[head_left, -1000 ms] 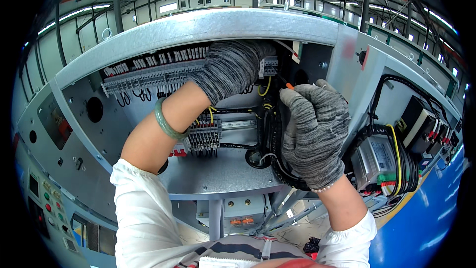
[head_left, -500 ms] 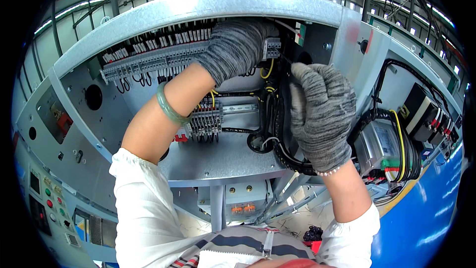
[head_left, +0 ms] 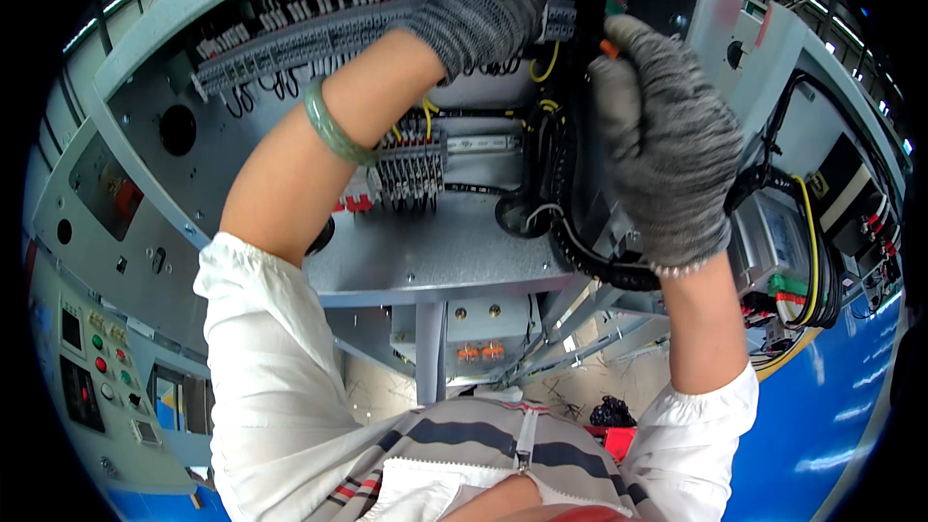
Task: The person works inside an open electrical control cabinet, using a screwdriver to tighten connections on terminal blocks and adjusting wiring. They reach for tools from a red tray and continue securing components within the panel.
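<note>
Left hand (head_left: 488, 5) in grey glove, grip clenched on terminal block (head_left: 559, 19) inside grey cabinet (head_left: 435, 251); right hand (head_left: 667, 135) grasping orange-handled screwdriver (head_left: 609, 48) beside black cables (head_left: 570, 232)

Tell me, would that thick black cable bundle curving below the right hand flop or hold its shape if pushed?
The black cable bundle would probably bend rather than flop: it already holds a smooth curve. It likely springs back a little, being many wires bound together. The right hand in its knit glove should grip it without slipping.
</note>
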### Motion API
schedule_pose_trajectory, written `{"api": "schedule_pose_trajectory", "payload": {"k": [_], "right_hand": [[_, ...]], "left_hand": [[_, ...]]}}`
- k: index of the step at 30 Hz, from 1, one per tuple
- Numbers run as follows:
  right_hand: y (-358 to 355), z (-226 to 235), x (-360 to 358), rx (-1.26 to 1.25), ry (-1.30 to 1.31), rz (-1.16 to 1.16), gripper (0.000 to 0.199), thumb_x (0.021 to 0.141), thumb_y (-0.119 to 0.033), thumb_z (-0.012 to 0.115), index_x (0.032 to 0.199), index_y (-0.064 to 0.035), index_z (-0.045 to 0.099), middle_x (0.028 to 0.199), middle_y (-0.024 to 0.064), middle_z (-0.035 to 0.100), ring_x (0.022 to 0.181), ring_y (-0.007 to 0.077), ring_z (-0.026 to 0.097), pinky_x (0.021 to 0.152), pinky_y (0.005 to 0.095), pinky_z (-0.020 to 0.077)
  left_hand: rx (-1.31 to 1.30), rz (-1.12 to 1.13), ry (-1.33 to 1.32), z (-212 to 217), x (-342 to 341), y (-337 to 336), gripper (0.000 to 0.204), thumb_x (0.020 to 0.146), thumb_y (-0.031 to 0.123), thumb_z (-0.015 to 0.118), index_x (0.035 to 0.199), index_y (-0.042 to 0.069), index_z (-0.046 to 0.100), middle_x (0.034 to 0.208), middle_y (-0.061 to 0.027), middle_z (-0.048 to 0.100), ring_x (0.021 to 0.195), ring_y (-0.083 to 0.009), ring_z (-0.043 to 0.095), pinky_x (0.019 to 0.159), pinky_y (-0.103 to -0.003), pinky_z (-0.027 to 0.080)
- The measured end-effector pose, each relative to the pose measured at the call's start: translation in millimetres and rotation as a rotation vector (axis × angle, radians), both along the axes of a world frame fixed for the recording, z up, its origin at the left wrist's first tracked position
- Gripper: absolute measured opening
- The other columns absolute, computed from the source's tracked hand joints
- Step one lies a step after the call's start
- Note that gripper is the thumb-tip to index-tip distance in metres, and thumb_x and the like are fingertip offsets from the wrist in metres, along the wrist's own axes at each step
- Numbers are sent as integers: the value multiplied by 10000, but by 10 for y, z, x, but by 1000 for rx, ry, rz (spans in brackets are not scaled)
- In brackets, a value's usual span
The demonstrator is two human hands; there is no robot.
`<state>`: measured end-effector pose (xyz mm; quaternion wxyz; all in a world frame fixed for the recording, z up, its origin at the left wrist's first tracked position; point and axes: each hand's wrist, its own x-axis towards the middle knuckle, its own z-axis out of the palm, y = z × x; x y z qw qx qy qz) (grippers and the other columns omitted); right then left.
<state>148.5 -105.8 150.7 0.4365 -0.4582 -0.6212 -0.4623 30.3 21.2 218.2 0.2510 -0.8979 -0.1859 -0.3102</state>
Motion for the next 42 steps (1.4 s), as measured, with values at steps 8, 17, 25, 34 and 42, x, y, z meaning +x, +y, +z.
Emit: {"api": "schedule_pose_trajectory", "payload": {"k": [8,17,25,34,42], "right_hand": [[-17,44,51,29,-192,40,210,865,-87,613,1073,-63,633,985,113,672,910,259,657,800,348,529],[-129,146,20,-106,-57,-326,191,911,-210,610,1077,-114,617,791,99,688,687,270,685,659,380,549],[-35,35,88,0,-236,-76,174,853,-110,651,1026,-89,651,957,105,667,818,260,667,751,354,537],[-8,69,12,68,-282,-308,140,834,-201,666,960,-141,664,870,66,664,787,244,642,720,367,491],[3,-32,109,81,-258,-288,181,830,-149,642,1012,-149,643,874,52,649,817,252,629,749,378,469]], "left_hand": [[-67,-19,14,-2,24,43,228,788,199,618,979,100,696,900,-182,683,856,-349,664,739,-448,520],[121,-65,-107,-120,49,285,383,762,134,628,1145,116,633,1045,-154,671,966,-337,639,828,-428,506],[157,-44,-109,-132,43,260,365,776,107,597,1140,101,626,1060,-163,662,966,-325,642,822,-419,513],[159,14,-104,-160,55,280,338,774,113,593,1107,107,646,948,-151,686,848,-338,664,725,-432,529],[146,-62,-130,-164,34,294,409,752,104,617,1159,142,633,1030,-144,670,936,-326,645,784,-424,517]]}}
